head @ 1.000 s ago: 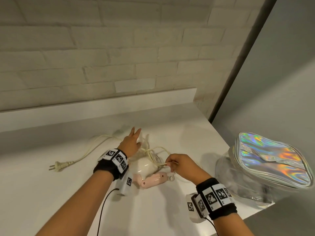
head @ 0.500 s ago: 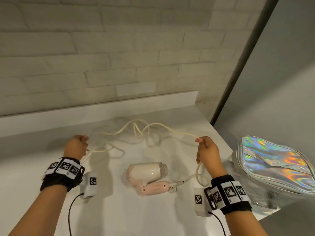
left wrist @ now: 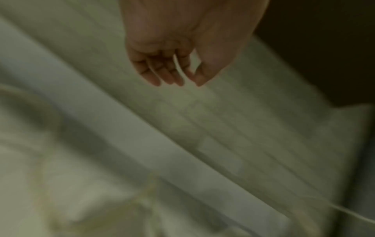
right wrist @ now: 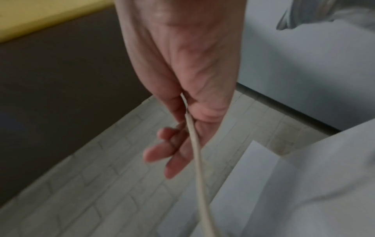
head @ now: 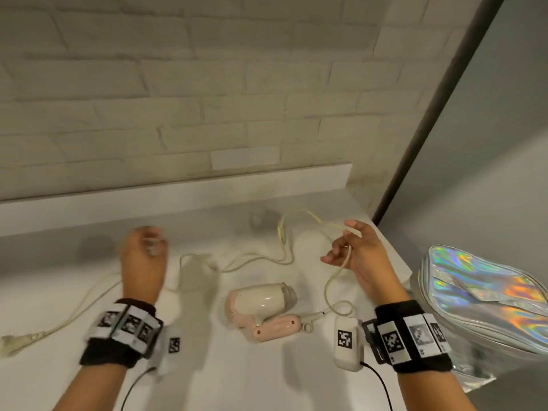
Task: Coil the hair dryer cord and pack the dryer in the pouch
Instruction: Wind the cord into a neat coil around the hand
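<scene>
Head view: hair dryer [head: 262, 304] lies on white counter [head: 225, 375] betw. both hands, untouched. Cord [head: 255, 258] runs loose across counter; plug [head: 12, 341] at far left. Right hand [head: 360, 252] raised, thumb + fingers pinching cord. Left hand [head: 143, 256] raised, blurred; left wrist view shows cord betw. curled fingers [left wrist: 160, 70]. Holographic pouch [head: 486, 301] at counter's right edge, closed.
</scene>
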### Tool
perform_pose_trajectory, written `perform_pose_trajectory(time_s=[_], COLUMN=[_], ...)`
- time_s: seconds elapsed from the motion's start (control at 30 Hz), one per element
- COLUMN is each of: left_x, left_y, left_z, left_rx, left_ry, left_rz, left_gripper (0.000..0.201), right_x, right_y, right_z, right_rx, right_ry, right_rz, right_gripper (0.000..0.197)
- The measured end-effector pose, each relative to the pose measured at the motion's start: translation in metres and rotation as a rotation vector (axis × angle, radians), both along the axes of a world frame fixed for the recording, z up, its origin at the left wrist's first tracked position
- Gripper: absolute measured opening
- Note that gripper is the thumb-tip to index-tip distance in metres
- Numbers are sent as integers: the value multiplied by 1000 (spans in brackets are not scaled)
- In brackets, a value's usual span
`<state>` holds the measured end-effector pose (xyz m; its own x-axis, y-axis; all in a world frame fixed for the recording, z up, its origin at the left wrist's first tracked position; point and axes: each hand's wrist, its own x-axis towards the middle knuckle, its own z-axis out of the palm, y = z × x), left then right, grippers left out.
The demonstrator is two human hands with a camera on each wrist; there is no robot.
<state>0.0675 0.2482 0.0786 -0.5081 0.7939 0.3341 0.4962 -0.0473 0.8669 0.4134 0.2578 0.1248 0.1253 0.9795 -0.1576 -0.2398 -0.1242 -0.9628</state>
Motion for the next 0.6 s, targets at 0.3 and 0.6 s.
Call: perform_pose_trajectory(time_s=[0.3,0.6], left_x=[215,209], left_y=[-35,-57], left_z=[-35,15], left_rx=[-611,-323], left_ry=[257,-98], left_rz=[-1113,-1083], left_gripper=[75,46], right_x=[9,37], right_y=[-12,-4], right_z=[50,70], right_rx=[188,331], right_ry=[261,-58], right_rz=[298,62], right_gripper=[45,30])
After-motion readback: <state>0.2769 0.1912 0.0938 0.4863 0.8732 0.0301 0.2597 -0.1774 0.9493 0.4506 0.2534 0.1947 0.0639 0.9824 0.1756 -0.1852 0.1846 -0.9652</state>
